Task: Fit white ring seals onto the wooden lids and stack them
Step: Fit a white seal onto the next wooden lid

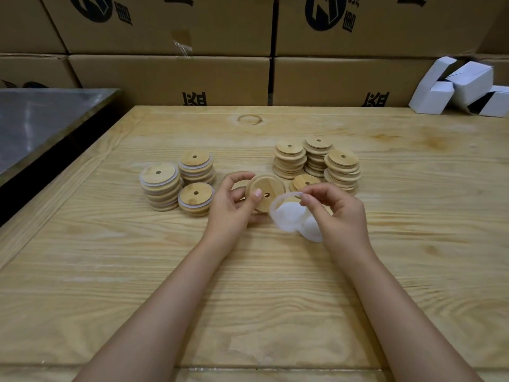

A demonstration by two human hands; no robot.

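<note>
My left hand [234, 208] grips a round wooden lid [268, 190] with a centre hole, tilted up off the table, thumb on its face. My right hand [341, 216] pinches a white ring seal [276, 204] between thumb and forefinger, just right of the lid. More white seals [300, 223] bunch under that hand. Three stacks of lids with white seals [176, 183] stand to the left. Three stacks of bare wooden lids [316, 161] stand behind my right hand, with a low pile of lids [303, 181] in front of them.
A pale wooden table [248, 299] holds everything. Brown cardboard boxes [170, 78] wall off the back. Small white cartons [465, 89] lie at the back right. A steel-topped surface [41, 122] sits off the left edge.
</note>
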